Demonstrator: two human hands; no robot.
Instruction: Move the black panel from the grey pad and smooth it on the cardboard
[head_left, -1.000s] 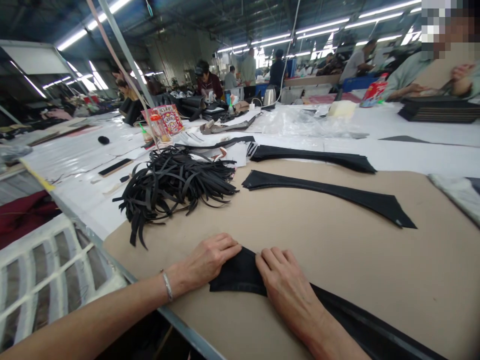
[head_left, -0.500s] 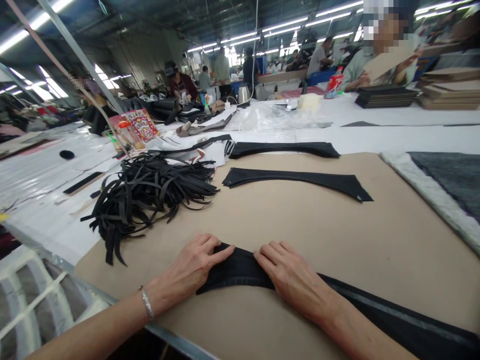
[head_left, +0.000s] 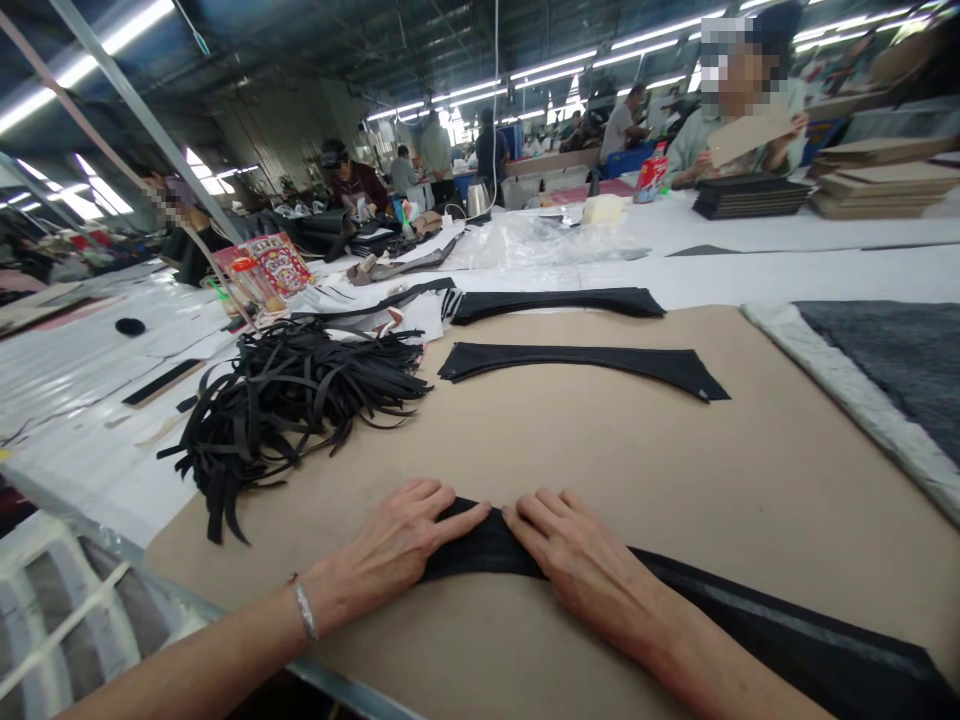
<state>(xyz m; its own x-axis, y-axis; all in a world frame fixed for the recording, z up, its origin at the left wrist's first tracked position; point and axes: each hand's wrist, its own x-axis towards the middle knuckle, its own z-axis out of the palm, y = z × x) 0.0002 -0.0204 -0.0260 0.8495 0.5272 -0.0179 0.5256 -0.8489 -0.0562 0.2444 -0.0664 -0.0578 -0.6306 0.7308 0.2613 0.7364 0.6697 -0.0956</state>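
Note:
A curved black fabric piece (head_left: 487, 548) lies on the tan board in front of me. My left hand (head_left: 405, 532) covers its left end, with thumb and fingers closed at the upper edge. Just to the right, my right hand (head_left: 574, 545) pinches the same edge, its fingertips close to my left thumb. From under my right forearm a long black strip (head_left: 810, 628) with a greyish line runs to the lower right; whether it joins the held piece is hidden. Beyond my hands lie a curved black piece (head_left: 577, 362) and, behind it, a similar black piece (head_left: 555, 303).
A heap of narrow black strips (head_left: 292, 400) lies left on the tan board (head_left: 750, 470). Grey fabric with a pale edge (head_left: 847, 400) is at right. A metal table edge (head_left: 337, 690) runs below my left arm. A person (head_left: 742, 130) sits across, beside stacked panels (head_left: 750, 195).
My left hand has slid right along the black piece's upper edge, closer to my right hand, and now hides its left tip. My right hand stays nearly in place. The view has shifted slightly.

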